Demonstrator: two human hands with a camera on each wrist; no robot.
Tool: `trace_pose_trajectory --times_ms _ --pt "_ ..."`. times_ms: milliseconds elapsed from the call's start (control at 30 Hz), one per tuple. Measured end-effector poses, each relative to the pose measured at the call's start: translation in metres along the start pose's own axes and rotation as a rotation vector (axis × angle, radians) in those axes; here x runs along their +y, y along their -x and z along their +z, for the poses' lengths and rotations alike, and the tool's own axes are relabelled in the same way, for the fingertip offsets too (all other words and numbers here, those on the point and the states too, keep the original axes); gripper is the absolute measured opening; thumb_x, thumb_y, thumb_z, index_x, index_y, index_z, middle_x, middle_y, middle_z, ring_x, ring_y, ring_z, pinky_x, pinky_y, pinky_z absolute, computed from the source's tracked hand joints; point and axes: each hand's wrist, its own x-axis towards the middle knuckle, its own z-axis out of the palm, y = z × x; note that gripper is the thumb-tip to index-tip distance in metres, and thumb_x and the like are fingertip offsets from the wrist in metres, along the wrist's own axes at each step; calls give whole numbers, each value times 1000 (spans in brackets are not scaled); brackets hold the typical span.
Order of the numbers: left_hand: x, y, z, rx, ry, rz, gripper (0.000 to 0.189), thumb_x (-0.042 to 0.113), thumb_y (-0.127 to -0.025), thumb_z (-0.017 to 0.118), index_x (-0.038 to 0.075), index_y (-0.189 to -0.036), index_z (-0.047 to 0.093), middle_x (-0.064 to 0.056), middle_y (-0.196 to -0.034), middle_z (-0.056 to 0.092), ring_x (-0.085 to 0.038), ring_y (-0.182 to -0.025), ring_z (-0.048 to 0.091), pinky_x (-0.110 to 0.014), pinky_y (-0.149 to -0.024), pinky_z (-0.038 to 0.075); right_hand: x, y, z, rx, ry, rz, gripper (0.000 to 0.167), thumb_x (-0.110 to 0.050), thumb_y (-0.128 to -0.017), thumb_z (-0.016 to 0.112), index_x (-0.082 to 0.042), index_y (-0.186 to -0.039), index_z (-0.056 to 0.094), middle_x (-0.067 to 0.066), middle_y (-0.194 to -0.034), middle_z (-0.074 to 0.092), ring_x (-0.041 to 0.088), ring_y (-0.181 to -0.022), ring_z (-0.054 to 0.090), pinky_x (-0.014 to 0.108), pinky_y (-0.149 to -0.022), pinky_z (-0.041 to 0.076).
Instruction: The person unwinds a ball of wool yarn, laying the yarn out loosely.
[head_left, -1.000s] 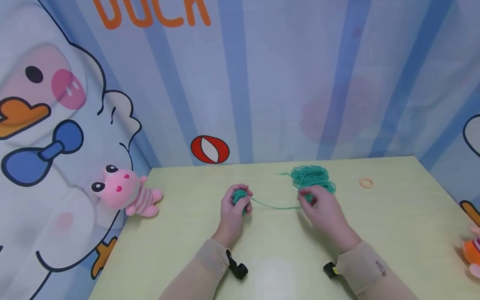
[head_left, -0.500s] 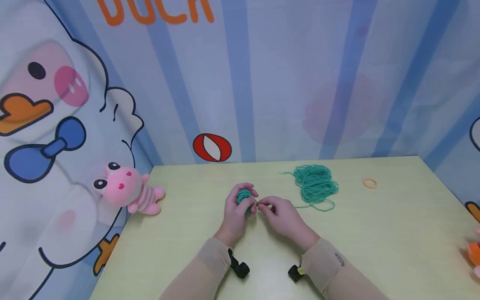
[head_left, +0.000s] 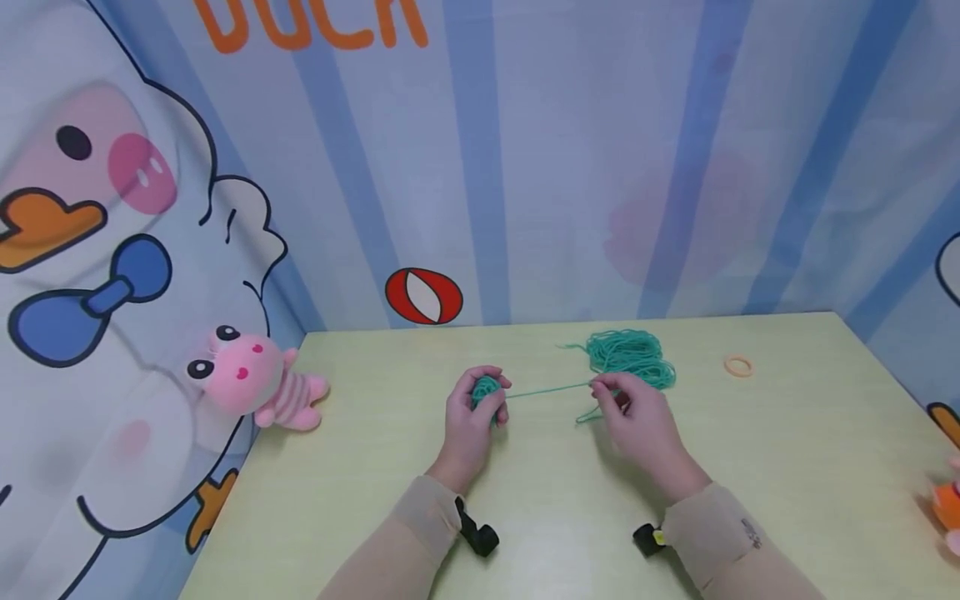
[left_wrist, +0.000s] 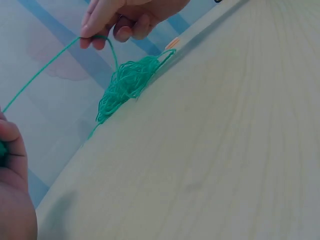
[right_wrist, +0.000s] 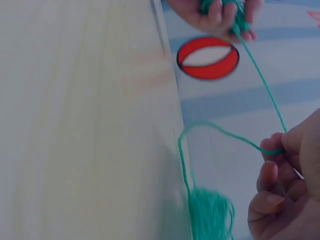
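Observation:
A small ball of green yarn (head_left: 485, 389) sits in my left hand (head_left: 468, 425), fingers and thumb curled round it. From the ball a single strand of yarn (head_left: 547, 391) runs taut to my right hand (head_left: 645, 421), which pinches it between thumb and forefinger. Past that pinch the yarn droops in a slack loop (right_wrist: 200, 123) to a loose pile of green yarn (head_left: 628, 354) on the table, just beyond the right hand. My right hand covers the near part of the pile in the head view.
An orange ring (head_left: 738, 366) lies to the right of the pile. A pink plush toy (head_left: 258, 379) rests at the table's left edge, and part of an orange toy (head_left: 948, 507) shows at the far right. A printed cloth backdrop (head_left: 555, 167) stands behind the pale table (head_left: 375, 500).
My right hand moved left to the yarn ball, then back right, drawing the strand straight between the hands. The left hand keeps its hold on the ball, nearly in place.

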Motion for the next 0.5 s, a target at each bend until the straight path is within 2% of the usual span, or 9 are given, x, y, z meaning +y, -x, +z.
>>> trace_pose_trajectory --times_ms 100,300,400,500 --pt "-1 0 -1 9 -17 -7 33 4 -109 56 -9 -139 53 -17 -122 67 -13 -70 58 -20 -67 55 15 3 -23 39 46 34 31 -30 -114 62 -5 -125 76 13 -98 73 17 -74 59 25 -63 51" --pt "0 0 -1 69 -27 -17 23 6 -108 57 7 -130 63 -17 -117 69 -15 -70 58 -21 -66 55 43 8 -58 88 154 122 39 -37 -115 57 -6 -130 74 14 -103 72 19 -79 57 28 -63 47" --pt "2 0 0 81 -13 -15 22 6 -108 57 7 -129 63 -28 -119 67 -15 -70 58 -23 -66 55 53 8 -68 125 211 149 38 -36 -114 57 -6 -130 74 16 -106 75 20 -80 58 28 -63 46" --pt "2 0 1 83 -2 -15 22 6 -108 58 4 -129 62 -36 -121 63 -15 -70 57 -24 -66 54 60 9 -74 126 267 161 36 -32 -113 58 -4 -128 76 20 -114 78 24 -82 65 30 -66 48"
